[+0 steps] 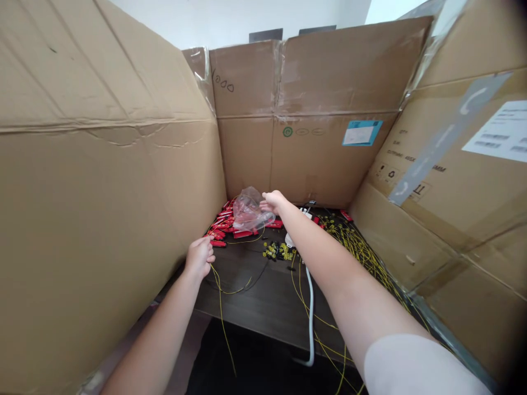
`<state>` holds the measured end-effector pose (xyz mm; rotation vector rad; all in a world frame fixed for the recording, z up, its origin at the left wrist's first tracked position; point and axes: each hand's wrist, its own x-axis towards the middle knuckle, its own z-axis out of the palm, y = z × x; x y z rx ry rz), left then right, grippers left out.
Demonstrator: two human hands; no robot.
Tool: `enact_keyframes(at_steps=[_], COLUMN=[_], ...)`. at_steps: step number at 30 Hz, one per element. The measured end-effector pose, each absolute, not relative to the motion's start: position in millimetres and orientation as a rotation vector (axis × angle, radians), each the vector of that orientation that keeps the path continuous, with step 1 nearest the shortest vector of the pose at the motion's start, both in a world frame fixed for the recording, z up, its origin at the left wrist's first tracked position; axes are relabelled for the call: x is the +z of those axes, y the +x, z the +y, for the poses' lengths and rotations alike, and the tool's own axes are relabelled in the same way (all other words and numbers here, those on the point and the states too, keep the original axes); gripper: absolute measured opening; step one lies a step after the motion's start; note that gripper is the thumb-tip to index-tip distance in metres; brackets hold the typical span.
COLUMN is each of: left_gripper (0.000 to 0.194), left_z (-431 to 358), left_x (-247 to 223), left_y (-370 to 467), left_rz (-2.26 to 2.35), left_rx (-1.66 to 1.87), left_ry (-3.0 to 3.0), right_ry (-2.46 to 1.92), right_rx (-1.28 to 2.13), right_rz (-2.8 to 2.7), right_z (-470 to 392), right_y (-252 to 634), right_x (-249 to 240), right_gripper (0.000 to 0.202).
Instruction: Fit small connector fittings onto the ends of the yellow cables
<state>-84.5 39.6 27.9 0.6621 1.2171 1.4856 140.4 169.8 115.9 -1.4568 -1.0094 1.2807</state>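
My left hand [200, 257] is closed on a thin yellow wire [221, 307], whose loose ends hang down past the table's front edge. Farther back, my right hand [272, 202] reaches to a crumpled clear plastic bag [247, 208]; its fingers are at the bag's right side, and whether they grip it is too small to tell. Several red packets [224, 222] lie under and left of the bag. Small yellow and black pieces [278, 251] are heaped on the dark table [247, 274] in front of the bag.
Tall cardboard walls stand at the left [111, 181], back [247, 82] and right [448, 219]. A white cable [310, 307] hangs over the front edge. Many yellow wires [366, 255] lie tangled along the right side.
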Motion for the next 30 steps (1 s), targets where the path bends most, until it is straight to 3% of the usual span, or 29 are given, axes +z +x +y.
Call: enact_keyframes(at_steps=[9, 12, 15, 22, 26, 30], left_gripper=[0.032, 0.045, 0.043, 0.015, 0.015, 0.016], left_z=[50.9, 50.2, 48.8, 53.7, 56.6, 57.9], left_x=[8.9, 10.9, 18.0, 36.8, 25.4, 11.6], left_y=[-88.9, -93.3, -86.0, -13.7, 15.5, 14.5], left_rz=[1.487, 1.836, 2.036, 1.385, 0.972, 0.877], left_rx=[1.434, 1.451, 1.432, 1.631, 1.485, 1.41], left_ry=[0.948, 1.541, 2.165, 2.607, 2.713, 2.7], right_ry=[-1.333, -1.324, -1.53, -2.037, -2.093, -2.119], right_rx=[0.914, 0.664, 0.517, 0.419, 0.308, 0.257], right_rz=[-1.237, -1.183, -1.151, -1.39, -1.584, -1.731], right_z=[81.5, 52.5, 40.7, 58.9, 74.3, 89.4], right_y=[242.1, 297.4, 343.3, 377.9, 376.3, 375.1], right_x=[151.7, 160.3, 146.6, 68.7, 43.4, 34.2], right_gripper=[0.011, 0.011, 0.014, 0.011, 0.01, 0.019])
